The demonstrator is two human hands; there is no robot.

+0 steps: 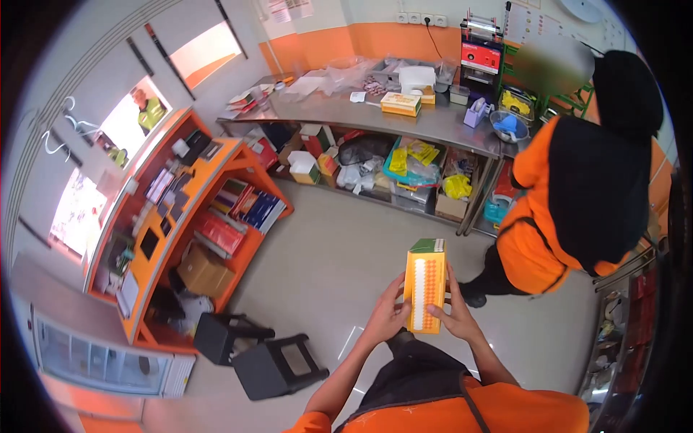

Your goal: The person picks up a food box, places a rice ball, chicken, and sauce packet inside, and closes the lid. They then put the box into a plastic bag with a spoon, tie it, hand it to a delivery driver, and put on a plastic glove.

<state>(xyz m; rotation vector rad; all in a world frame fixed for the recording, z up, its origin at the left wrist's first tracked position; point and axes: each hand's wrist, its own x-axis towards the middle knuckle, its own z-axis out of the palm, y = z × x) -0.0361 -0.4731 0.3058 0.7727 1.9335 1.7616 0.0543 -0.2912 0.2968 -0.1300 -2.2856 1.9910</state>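
Note:
A yellow cardboard box (pixel 426 289) with a green top end and rows of white and orange shapes on its face is held upright in front of my body. My left hand (pixel 390 314) grips its left side, the thumb resting on the front. On the right side my right hand (pixel 455 307) presses against it, its thumb also across the front. Both hands are closed around the box, and the fingers behind it are partly hidden.
A steel counter (pixel 310 108) runs along the back wall, with a yellow box (pixel 401 105), a tape dispenser (pixel 476 112) and a red-fronted machine (pixel 481 58) on it. A person (pixel 599 173) in orange and black stands at right. Black stools (pixel 278 364) and an orange desk (pixel 180 209) are at left.

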